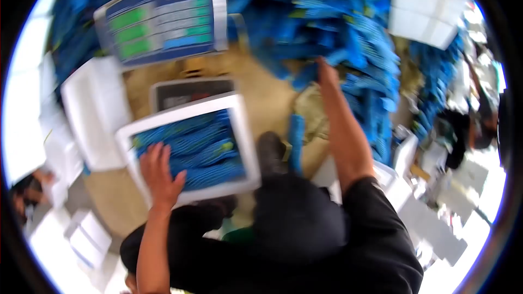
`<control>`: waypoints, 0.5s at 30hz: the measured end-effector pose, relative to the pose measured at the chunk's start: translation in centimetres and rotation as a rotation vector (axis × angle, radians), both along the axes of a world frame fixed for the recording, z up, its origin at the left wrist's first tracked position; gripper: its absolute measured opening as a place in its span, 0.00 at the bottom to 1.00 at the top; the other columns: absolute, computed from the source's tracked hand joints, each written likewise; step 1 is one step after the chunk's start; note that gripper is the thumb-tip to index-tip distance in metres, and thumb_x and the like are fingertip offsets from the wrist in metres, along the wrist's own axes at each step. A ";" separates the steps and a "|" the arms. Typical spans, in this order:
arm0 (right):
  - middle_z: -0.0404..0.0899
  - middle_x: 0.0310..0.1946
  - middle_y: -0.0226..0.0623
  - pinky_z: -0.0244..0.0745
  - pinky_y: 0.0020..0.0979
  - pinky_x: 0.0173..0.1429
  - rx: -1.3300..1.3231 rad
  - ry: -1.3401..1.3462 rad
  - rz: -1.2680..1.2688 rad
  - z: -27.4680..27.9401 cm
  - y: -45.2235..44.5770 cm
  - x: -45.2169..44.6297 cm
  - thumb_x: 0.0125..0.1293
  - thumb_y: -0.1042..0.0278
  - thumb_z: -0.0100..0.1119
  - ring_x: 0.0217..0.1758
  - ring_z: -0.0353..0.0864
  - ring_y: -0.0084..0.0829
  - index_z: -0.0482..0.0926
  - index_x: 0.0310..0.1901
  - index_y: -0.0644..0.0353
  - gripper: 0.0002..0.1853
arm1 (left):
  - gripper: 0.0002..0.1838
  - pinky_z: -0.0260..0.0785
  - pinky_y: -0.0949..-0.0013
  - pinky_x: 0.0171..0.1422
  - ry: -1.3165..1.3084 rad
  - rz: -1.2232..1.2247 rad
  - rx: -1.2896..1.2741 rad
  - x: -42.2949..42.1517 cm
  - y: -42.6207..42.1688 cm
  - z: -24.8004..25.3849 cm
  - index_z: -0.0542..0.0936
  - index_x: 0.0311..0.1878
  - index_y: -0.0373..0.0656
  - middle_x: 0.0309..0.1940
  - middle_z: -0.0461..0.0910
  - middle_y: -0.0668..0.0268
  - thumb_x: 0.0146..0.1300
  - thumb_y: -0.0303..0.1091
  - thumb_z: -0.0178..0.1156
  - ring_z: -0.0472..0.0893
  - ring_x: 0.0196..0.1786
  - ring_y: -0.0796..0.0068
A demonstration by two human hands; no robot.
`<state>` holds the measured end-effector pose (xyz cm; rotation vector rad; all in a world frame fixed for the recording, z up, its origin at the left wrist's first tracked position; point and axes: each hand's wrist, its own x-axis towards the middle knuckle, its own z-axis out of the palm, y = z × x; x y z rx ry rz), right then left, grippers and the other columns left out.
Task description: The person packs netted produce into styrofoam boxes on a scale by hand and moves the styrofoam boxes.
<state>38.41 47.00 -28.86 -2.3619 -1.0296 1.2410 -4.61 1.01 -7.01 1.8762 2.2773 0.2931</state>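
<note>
A white box [248, 147] stands in front of me, holding several long items [201, 147] in blue netting, laid side by side. My left hand [159, 177] rests over the box's left side, fingers spread on the netted items. Farther out to the right, my right hand [327, 73] reaches to the edge of a large pile of blue-netted items [348, 27]. Blur and the pile hide its fingers, so I cannot make out a grip. One blue-netted piece [296, 141] lies apart from the pile, right of the box.
Behind the box stands a blue display panel [158, 22] with green screens, like a scale's. A white box [98, 114] stands at left, another white box [427, 2] at the upper right. More white boxes [87, 239] lie lower left. Other people's arms show at both edges.
</note>
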 end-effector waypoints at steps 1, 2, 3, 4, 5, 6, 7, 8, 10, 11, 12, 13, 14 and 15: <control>0.87 0.45 0.38 0.85 0.38 0.51 0.030 0.367 -0.226 0.8 -2.5 -0.9 0.69 0.44 0.74 0.45 0.88 0.37 0.85 0.58 0.56 0.26 | 0.39 0.52 0.36 0.86 0.000 0.003 0.033 0.1 0.1 0.6 0.74 0.78 0.43 0.79 0.72 0.55 0.72 0.60 0.62 0.68 0.82 0.45; 0.83 0.42 0.35 0.82 0.41 0.49 0.008 0.563 -0.216 1.8 -5.2 -0.9 0.68 0.42 0.73 0.46 0.84 0.34 0.84 0.54 0.54 0.25 | 0.40 0.52 0.37 0.87 -0.023 0.037 0.009 0.3 0.4 1.3 0.74 0.78 0.44 0.78 0.73 0.56 0.68 0.57 0.67 0.69 0.82 0.46; 0.81 0.43 0.33 0.83 0.42 0.50 0.021 0.777 -0.252 3.9 -8.3 -1.2 0.68 0.49 0.73 0.45 0.83 0.33 0.82 0.55 0.54 0.22 | 0.38 0.51 0.40 0.88 -0.048 0.058 -0.004 0.3 0.6 1.9 0.74 0.78 0.44 0.78 0.72 0.55 0.70 0.55 0.66 0.69 0.82 0.47; 0.82 0.44 0.33 0.84 0.42 0.51 -0.043 0.818 -0.301 6.0 -11.0 -1.7 0.69 0.54 0.72 0.46 0.83 0.32 0.82 0.54 0.55 0.19 | 0.37 0.52 0.42 0.88 -0.051 0.070 0.005 0.4 0.8 2.1 0.76 0.77 0.44 0.78 0.73 0.56 0.71 0.56 0.65 0.69 0.82 0.49; 0.82 0.45 0.34 0.84 0.41 0.53 -0.068 0.857 -0.199 7.3 -13.4 -1.1 0.70 0.57 0.69 0.48 0.84 0.32 0.81 0.54 0.56 0.17 | 0.35 0.53 0.43 0.88 -0.058 0.072 0.036 0.6 0.7 2.1 0.77 0.76 0.44 0.78 0.73 0.56 0.72 0.55 0.64 0.69 0.82 0.50; 0.83 0.46 0.35 0.84 0.40 0.54 -0.086 0.831 -0.135 8.0 -15.7 -0.2 0.70 0.60 0.67 0.48 0.85 0.34 0.80 0.54 0.57 0.16 | 0.34 0.52 0.42 0.89 -0.062 0.072 0.049 0.7 0.5 2.1 0.76 0.76 0.43 0.78 0.73 0.56 0.74 0.54 0.63 0.69 0.82 0.49; 0.84 0.44 0.36 0.83 0.40 0.55 -0.038 0.784 -0.122 9.2 -18.1 0.2 0.70 0.63 0.65 0.46 0.85 0.36 0.79 0.55 0.58 0.16 | 0.34 0.52 0.41 0.89 -0.057 0.054 0.077 0.7 0.1 1.7 0.76 0.76 0.43 0.78 0.72 0.56 0.76 0.54 0.63 0.69 0.82 0.49; 0.84 0.46 0.37 0.83 0.39 0.56 -0.037 0.787 -0.043 10.6 -19.9 1.0 0.69 0.66 0.65 0.48 0.85 0.36 0.79 0.57 0.60 0.17 | 0.34 0.52 0.41 0.89 -0.055 0.027 0.112 0.7 -0.2 1.4 0.76 0.76 0.43 0.78 0.72 0.56 0.77 0.54 0.63 0.69 0.82 0.48; 0.84 0.46 0.37 0.80 0.36 0.54 0.022 0.670 0.151 15.3 -22.5 1.7 0.68 0.68 0.64 0.47 0.83 0.32 0.80 0.59 0.63 0.19 | 0.34 0.51 0.40 0.90 -0.078 0.021 0.153 0.9 -0.4 1.9 0.75 0.77 0.43 0.78 0.72 0.56 0.79 0.57 0.61 0.69 0.83 0.47; 0.83 0.45 0.36 0.79 0.34 0.53 0.044 0.576 0.274 17.0 -23.0 2.5 0.67 0.67 0.65 0.46 0.82 0.30 0.80 0.59 0.63 0.20 | 0.34 0.51 0.39 0.90 -0.080 0.024 0.165 1.2 -0.6 2.6 0.75 0.77 0.43 0.78 0.72 0.56 0.79 0.57 0.60 0.69 0.83 0.47; 0.82 0.43 0.36 0.77 0.33 0.52 0.068 0.475 0.392 18.4 -23.0 3.2 0.66 0.66 0.66 0.44 0.80 0.29 0.79 0.58 0.64 0.20 | 0.34 0.51 0.39 0.90 -0.085 0.025 0.180 1.5 -0.5 3.4 0.75 0.77 0.43 0.78 0.72 0.55 0.80 0.58 0.59 0.68 0.83 0.47; 0.81 0.43 0.36 0.76 0.33 0.51 0.088 0.393 0.491 20.3 -22.8 3.7 0.66 0.64 0.67 0.44 0.78 0.28 0.79 0.59 0.64 0.22 | 0.31 0.50 0.39 0.90 -0.095 0.050 0.210 2.1 -0.4 4.9 0.76 0.76 0.45 0.77 0.73 0.58 0.78 0.54 0.63 0.72 0.80 0.50; 0.81 0.43 0.36 0.75 0.32 0.50 0.104 0.306 0.588 22.4 -22.6 4.3 0.65 0.63 0.68 0.44 0.77 0.27 0.79 0.59 0.64 0.23 | 0.30 0.51 0.39 0.90 -0.136 0.034 0.197 2.7 -0.5 5.8 0.77 0.75 0.46 0.76 0.74 0.59 0.78 0.52 0.64 0.73 0.78 0.52; 0.80 0.42 0.36 0.74 0.32 0.50 0.118 0.218 0.686 24.4 -22.4 4.6 0.64 0.62 0.69 0.44 0.76 0.26 0.79 0.59 0.64 0.24 | 0.29 0.51 0.40 0.90 -0.176 0.020 0.185 3.2 -0.7 6.7 0.78 0.74 0.47 0.75 0.74 0.60 0.77 0.50 0.66 0.75 0.77 0.54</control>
